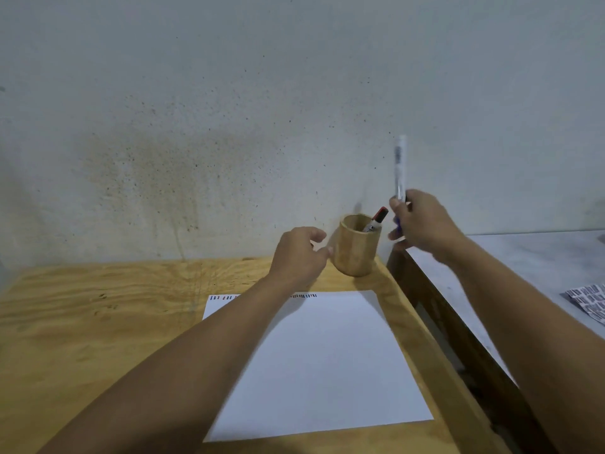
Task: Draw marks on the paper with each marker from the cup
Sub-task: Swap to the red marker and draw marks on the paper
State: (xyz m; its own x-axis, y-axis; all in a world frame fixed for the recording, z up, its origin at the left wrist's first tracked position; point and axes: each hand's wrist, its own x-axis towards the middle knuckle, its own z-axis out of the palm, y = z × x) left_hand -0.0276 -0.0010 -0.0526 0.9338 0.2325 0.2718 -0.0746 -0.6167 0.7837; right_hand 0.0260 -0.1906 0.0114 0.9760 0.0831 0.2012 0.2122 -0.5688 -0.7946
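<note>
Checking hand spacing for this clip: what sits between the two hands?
In the head view, the wooden cup, with one marker inside, stands between the left hand and right hand.

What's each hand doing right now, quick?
Left hand: open, fingers curled beside the wooden cup, holding nothing.
Right hand: closed on a marker, upright, above the cup.

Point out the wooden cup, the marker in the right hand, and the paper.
wooden cup [355,249], head view, front wall.
marker [400,165], head view, mid-barrel above the fingers.
paper [327,362], head view, blank centre.
</note>
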